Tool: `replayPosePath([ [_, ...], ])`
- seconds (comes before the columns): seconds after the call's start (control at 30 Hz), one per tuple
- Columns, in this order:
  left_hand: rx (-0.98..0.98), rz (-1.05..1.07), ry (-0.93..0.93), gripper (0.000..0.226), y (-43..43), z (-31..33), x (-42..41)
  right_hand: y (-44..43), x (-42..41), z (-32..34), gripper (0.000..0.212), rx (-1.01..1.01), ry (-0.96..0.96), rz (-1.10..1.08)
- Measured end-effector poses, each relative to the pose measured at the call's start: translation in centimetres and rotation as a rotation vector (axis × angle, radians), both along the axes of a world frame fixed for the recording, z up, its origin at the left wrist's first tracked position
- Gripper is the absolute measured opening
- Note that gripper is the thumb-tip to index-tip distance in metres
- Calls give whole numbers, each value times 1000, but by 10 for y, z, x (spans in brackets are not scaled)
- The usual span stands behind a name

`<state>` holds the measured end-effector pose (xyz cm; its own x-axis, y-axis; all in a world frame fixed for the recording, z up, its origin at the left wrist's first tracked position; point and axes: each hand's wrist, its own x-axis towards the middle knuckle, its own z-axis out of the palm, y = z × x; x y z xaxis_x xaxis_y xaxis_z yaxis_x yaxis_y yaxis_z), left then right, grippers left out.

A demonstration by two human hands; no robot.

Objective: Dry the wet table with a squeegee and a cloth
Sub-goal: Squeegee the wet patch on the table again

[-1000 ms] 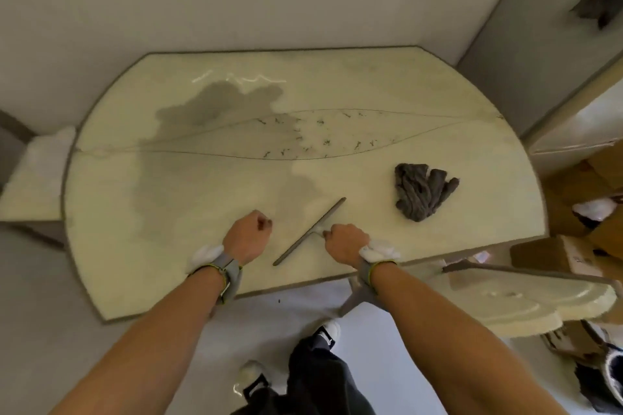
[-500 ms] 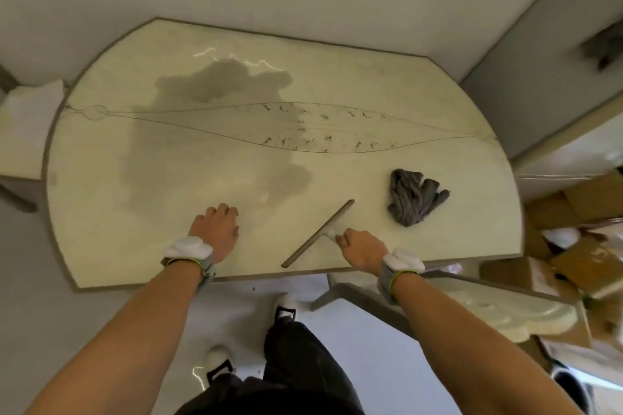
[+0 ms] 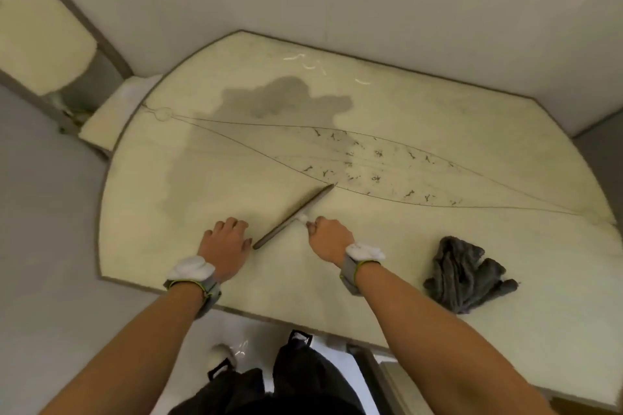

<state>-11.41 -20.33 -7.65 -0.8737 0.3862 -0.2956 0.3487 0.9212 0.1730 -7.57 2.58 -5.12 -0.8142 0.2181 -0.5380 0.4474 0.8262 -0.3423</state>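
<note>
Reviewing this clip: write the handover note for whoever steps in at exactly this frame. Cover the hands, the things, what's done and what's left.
Left hand: open, resting flat on the table, beside the blade's near end.
Right hand: grips the squeegee by its handle, with the blade lying diagonally on the tabletop.
Cloth: crumpled near the front edge, right of the right forearm, untouched.
Done: squeegee in hand.
Left: the wet patch covers the far left of the top. Squeegee it off, then wipe with the cloth.
</note>
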Motion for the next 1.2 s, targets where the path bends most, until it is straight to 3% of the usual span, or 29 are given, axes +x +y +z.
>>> replayPosePath([
  [0.17, -2, 130, 12, 43, -34, -3, -4, 7, -26, 5, 34, -200, -7, 12],
  [0.33, -38, 182, 12, 40, -29, -6, -14, 28, 31, 26, 32, -467, -12, -82],
  [0.53, -32, 0, 70, 37, 16, -6, -21, 41, 110, 8, 32, -442, -34, -74],
  [0.7, -4, -98, 74, 39, 19, -7, -23, 5, 95, 2, 39, -436, -21, -140],
  [1.0, 54, -99, 33, 38, -120, -1, -42, -87, -16, 6, 60, -442, 34, -437],
  [1.2, -27, -325, -25, 48, -199, -15, -64, -161, 32, 12, 55, -437, 157, -687],
])
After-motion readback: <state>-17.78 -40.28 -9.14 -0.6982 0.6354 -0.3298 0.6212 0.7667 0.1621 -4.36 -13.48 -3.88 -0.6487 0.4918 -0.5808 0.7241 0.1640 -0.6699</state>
